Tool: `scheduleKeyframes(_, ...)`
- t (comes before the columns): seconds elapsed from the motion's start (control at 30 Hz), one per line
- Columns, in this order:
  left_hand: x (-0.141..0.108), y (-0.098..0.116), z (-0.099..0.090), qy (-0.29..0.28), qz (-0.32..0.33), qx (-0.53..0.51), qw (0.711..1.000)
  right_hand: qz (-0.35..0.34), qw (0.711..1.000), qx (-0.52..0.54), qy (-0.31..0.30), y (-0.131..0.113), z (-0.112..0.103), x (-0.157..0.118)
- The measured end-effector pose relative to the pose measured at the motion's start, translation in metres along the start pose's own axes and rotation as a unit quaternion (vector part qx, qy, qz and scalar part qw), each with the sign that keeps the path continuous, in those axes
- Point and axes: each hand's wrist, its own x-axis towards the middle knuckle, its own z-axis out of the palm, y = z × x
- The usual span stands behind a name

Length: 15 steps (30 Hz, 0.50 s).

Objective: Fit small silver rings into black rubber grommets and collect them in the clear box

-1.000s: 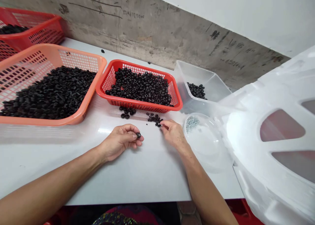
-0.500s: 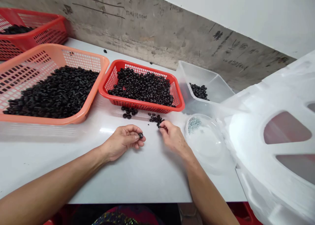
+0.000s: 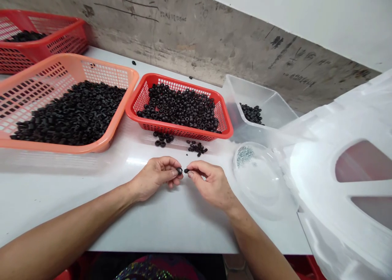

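Between thumb and fingers, my left hand (image 3: 161,173) pinches a round black bead-like piece (image 3: 179,171) with a pale spot on its end. Facing it, my right hand (image 3: 211,181) grips a smaller black piece (image 3: 186,171) at the fingertips. The two pieces are close together with a narrow gap between them. Just beyond the hands lies a small pile of tiny black pieces (image 3: 197,148) on the white table (image 3: 171,227). Left of that pile are several loose round black pieces (image 3: 162,139), by a red basket (image 3: 183,131) full of similar ones.
An orange basket (image 3: 105,143) of black parts stands left, with another red basket (image 3: 65,37) behind it. On the right are a clear bin (image 3: 272,104) with black pieces, a round clear dish (image 3: 257,178) with small silvery bits, and a large white plastic-wrapped object (image 3: 315,157).
My right hand has come away from the pile of tiny pieces, moving left and nearer to me with one piece. My left hand still holds its round piece.
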Motion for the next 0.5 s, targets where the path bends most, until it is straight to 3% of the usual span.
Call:
scheduleKeyframes(0.3, 0.0009, -0.0045, -0.0022, -0.007, 0.013, 0.03, 0.999, -0.066, 0.997, -0.037, 0.01, 0.0036, 0.0055, -0.001)
scheduleKeyframes(0.5, -0.0002, -0.0032, 0.0007, -0.001, 0.028, 0.063, 0.998, -0.072, 0.995, -0.064, 0.027, 0.0025, 0.0096, -0.0017)
